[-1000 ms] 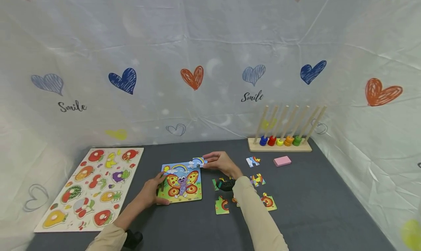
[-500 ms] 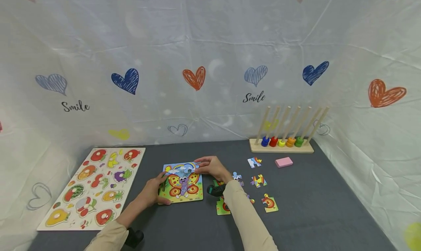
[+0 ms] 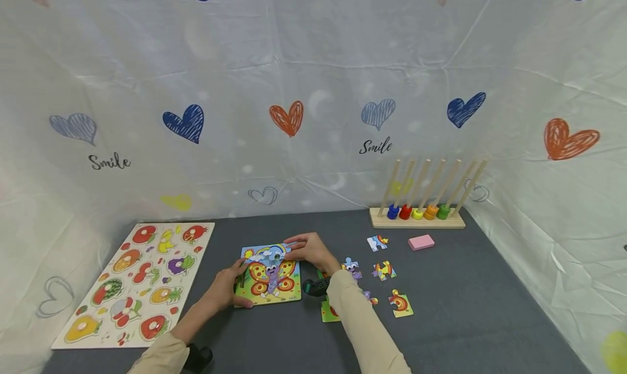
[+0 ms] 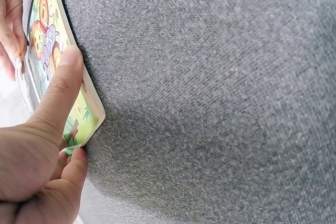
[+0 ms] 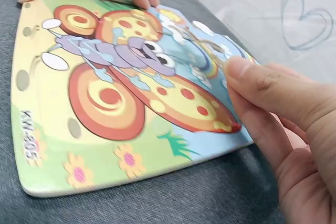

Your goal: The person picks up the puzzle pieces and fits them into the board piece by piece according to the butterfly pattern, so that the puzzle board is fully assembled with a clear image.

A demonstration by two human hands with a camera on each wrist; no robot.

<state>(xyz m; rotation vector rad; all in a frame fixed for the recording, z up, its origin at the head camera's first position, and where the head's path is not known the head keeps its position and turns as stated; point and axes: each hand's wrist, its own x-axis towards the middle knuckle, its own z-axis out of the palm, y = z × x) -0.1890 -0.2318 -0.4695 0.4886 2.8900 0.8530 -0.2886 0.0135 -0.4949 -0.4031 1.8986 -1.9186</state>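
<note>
A square butterfly puzzle board [image 3: 269, 287] lies on the dark tabletop. My left hand [image 3: 221, 288] grips its left side; in the left wrist view the thumb [image 4: 65, 77] lies over the near edge and the fingers are at the corner. At the far right corner, my right hand [image 3: 313, 252] pinches a blue jigsaw piece with a rainbow [image 5: 239, 50] over the printed sky. The fingers cover part of that piece, so its fit against the board cannot be seen. Loose jigsaw pieces [image 3: 384, 270] lie to the right, some partly hidden by the right forearm.
A large fruit peg board [image 3: 164, 276] lies at the left. At the back right stands a wooden peg stand [image 3: 416, 221] with coloured rings, and a pink block [image 3: 421, 242] lies in front of it. Behind the table hangs a white curtain with hearts [image 3: 286, 118].
My right hand has moved left and slightly nearer with the jigsaw piece, from beyond the board's far right corner to over the printed sky. My left hand keeps its place on the board.
</note>
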